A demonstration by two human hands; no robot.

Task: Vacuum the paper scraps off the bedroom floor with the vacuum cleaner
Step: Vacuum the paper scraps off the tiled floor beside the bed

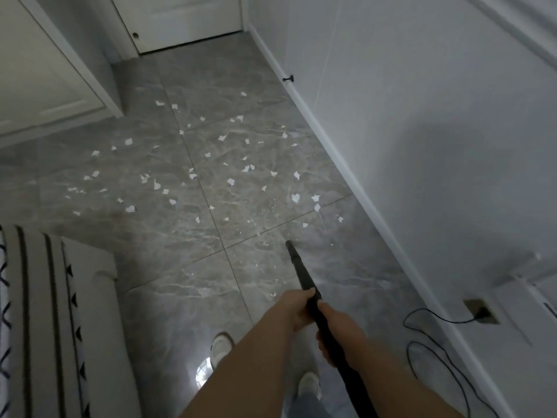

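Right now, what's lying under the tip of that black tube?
Bare grey tile floor lies under the vacuum tube tip; paper scraps sit farther ahead. The spot beneath the mouth is hidden.

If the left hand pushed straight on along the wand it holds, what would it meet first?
The left hand would slide up the wand toward the nozzle, then likely reach bare floor just before the nearest scraps; depth is unclear.

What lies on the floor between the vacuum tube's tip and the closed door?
Head view: scattered paper scraps on grey tile, between the tube tip and door.
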